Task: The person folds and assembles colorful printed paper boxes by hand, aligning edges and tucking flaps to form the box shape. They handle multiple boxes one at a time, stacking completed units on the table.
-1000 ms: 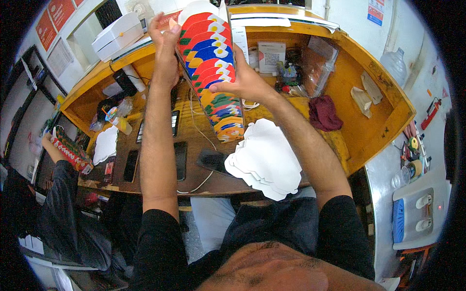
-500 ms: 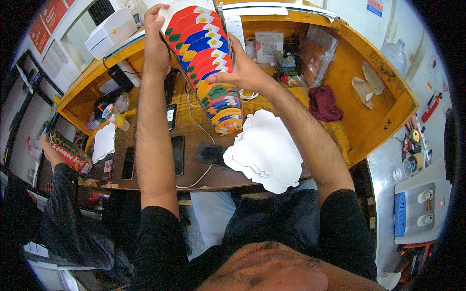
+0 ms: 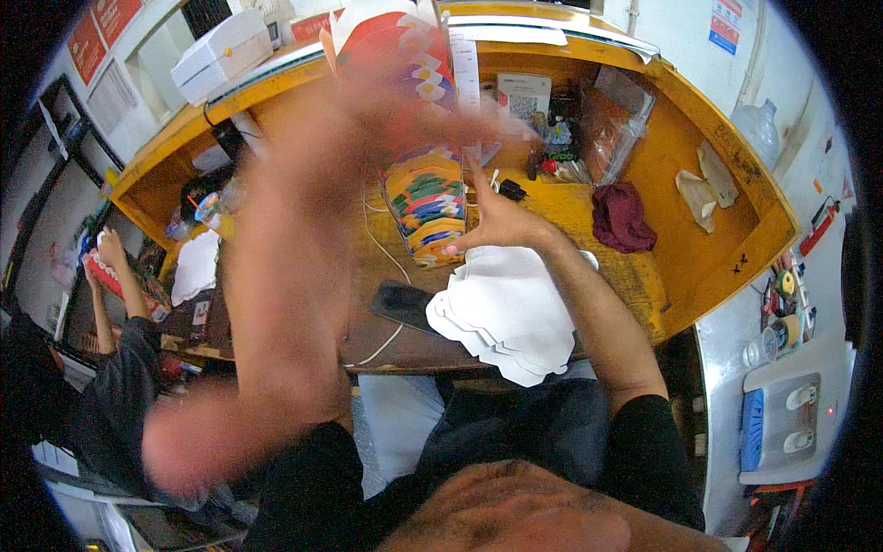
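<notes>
A tall stack of colourful flat cartons [image 3: 425, 204] stands on the wooden desk [image 3: 635, 285], its upper part smeared by motion. My right hand [image 3: 492, 225] rests against the stack's right side, fingers spread and index finger up, gripping nothing. My left hand [image 3: 368, 106] is a blur at the upper part of the stack, and its grip is unreadable. My left forearm sweeps across the left half of the view. A pile of white die-cut sheets [image 3: 506, 313] lies at the desk's front edge, just under my right wrist.
A black phone [image 3: 400, 304] and a white cable [image 3: 382, 345] lie left of the white sheets. A maroon cloth [image 3: 621, 216] lies to the right. A white box [image 3: 221, 55] sits on the desk's raised ledge. Another person [image 3: 120, 368] sits at the far left.
The view has dropped closer to the desk. My left arm now moves fast and blurs. My right hand has slid down the stack and opened its fingers.
</notes>
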Demonstrator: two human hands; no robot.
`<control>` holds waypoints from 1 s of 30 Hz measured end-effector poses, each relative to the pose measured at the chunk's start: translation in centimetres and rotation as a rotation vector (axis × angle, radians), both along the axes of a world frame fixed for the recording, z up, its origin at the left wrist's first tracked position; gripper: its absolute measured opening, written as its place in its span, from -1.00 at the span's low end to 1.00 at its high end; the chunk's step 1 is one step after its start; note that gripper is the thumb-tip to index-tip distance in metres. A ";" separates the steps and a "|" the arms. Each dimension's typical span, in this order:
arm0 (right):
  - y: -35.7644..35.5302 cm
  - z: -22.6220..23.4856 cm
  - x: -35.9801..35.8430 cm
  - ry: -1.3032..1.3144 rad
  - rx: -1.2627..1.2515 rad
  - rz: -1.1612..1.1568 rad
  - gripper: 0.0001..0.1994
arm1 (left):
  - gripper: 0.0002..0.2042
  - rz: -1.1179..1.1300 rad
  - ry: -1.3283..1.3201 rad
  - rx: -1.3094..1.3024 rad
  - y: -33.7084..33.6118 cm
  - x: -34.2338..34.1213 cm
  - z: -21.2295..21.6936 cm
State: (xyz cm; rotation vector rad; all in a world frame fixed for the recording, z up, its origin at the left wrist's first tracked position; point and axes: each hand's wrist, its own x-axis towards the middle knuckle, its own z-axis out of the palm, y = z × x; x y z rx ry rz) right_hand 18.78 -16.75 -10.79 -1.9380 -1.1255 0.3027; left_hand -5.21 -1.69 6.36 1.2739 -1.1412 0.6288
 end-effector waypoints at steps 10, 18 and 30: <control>4.6 -5.7 2.3 0.034 0.227 0.101 0.35 | 0.09 -0.530 0.088 0.321 -4.6 -2.0 -5.0; 6.8 -9.2 4.1 -0.305 0.193 -0.065 0.41 | -0.03 -0.332 0.007 0.292 -3.4 -2.5 -3.6; -12.4 -8.7 -4.2 -0.182 -0.791 -0.756 -0.16 | -0.19 -0.047 -0.215 0.056 -0.3 0.5 -3.8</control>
